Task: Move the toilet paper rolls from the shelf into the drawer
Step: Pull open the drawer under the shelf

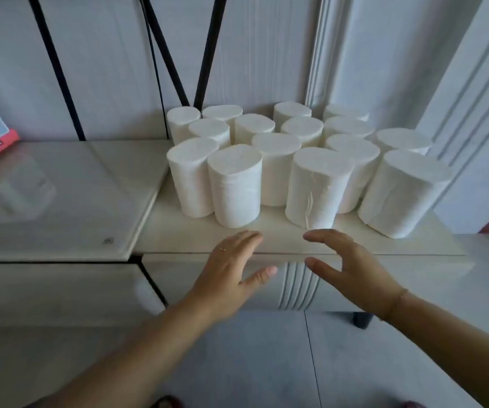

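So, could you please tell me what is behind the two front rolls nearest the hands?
Behind the two front rolls, more upright toilet paper rolls fill the shelf back to the wall. Their lower halves are hidden.

Two bare hands held out before a cluster of white toilet paper rolls (pixel 299 160) on a pale shelf (pixel 160 231).
The left hand (pixel 231 269) and right hand (pixel 352 266) hover spread and empty, just short of the upright front rolls; the closed drawer front (pixel 413 287) lies under them.
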A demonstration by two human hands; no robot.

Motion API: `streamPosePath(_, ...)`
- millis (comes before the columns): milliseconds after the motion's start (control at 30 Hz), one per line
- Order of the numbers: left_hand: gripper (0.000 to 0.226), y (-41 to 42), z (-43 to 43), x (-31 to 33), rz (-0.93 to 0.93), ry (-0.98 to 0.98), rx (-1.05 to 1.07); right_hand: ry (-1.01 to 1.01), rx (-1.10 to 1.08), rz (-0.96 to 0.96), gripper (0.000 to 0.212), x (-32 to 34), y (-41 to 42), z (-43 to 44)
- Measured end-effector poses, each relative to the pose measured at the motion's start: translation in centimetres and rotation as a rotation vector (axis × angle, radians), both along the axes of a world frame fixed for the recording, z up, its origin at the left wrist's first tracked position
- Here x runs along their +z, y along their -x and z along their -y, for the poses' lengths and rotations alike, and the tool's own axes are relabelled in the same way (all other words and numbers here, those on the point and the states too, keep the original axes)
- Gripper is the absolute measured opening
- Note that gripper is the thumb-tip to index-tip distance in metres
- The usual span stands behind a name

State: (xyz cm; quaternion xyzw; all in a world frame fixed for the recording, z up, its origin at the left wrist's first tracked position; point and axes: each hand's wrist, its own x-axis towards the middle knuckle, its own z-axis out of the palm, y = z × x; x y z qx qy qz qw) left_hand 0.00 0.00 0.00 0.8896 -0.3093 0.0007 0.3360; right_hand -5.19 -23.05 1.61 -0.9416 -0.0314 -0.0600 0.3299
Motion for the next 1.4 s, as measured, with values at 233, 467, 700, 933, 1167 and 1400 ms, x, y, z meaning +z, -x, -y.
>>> streamPosePath(233,0.075,0.5,-0.2,-5.9,0.244,-0.253,0.052,0.216,-0.061,-0.010,0.055,-4.3,1.6,0.0)
streamPosePath(467,0.058,0.9,0.1,-6.9,0.400,-0.197,0.112,0.236,-0.142,0.102,0.058,-6.4,2.2,-0.6)
streamPosePath(700,0.052,1.8,0.4,-6.7,0.372,-0.147,0.155,0.322,-0.195,0.137,0.061,-6.9,2.5,-1.5)
streamPosePath(933,0.051,2.5,0.8,-6.1,0.354,-0.089,0.193,0.344,-0.208,0.143,0.059,-7.3,2.4,-1.5)
streamPosePath(1167,0.042,2.5,1.3,-5.1,0.362,0.023,0.244,0.299,-0.269,0.199,0.044,-7.2,1.1,-1.5)
streamPosePath(1400,0.037,1.9,1.5,-4.6,0.354,0.061,0.245,0.224,-0.310,0.223,0.048,-7.1,-0.1,-1.9)
